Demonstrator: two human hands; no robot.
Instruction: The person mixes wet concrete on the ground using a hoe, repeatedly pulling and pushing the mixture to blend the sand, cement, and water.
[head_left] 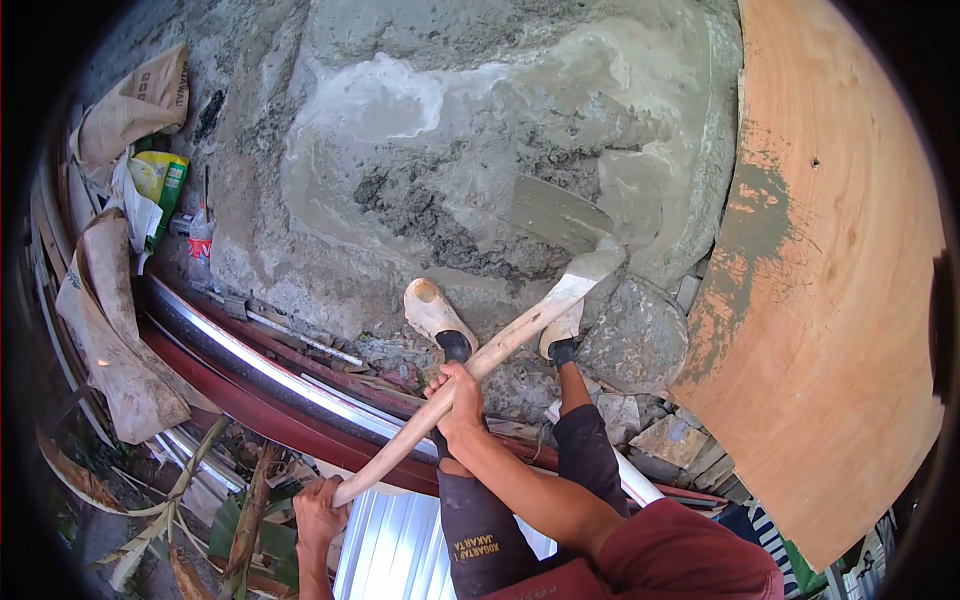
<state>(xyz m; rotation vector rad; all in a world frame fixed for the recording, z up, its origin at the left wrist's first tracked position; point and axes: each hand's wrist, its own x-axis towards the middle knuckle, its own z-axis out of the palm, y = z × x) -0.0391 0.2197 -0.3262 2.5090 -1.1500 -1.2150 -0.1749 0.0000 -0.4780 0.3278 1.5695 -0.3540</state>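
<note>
Both my hands grip the pale wooden handle of a hoe [520,328]. My left hand [320,512] is closed around the butt end at the lower left. Farther up the handle, my right hand [460,398] is wrapped round it in front of my legs. The wide metal hoe blade [560,213], smeared grey, rests in wet mortar [430,205] beyond my feet. Dark, crumbly mix lies around the blade, with a watery grey pool beside it. My light-coloured shoes [437,310] stand at the near edge of the mix.
A plywood sheet [840,250] smeared with mortar lies to the right. On the left are crumpled paper sacks [135,110], a plastic bottle [200,245] and curved dark-red metal strips [250,385]. Stone rubble [670,440] and corrugated sheeting [390,545] lie near my legs.
</note>
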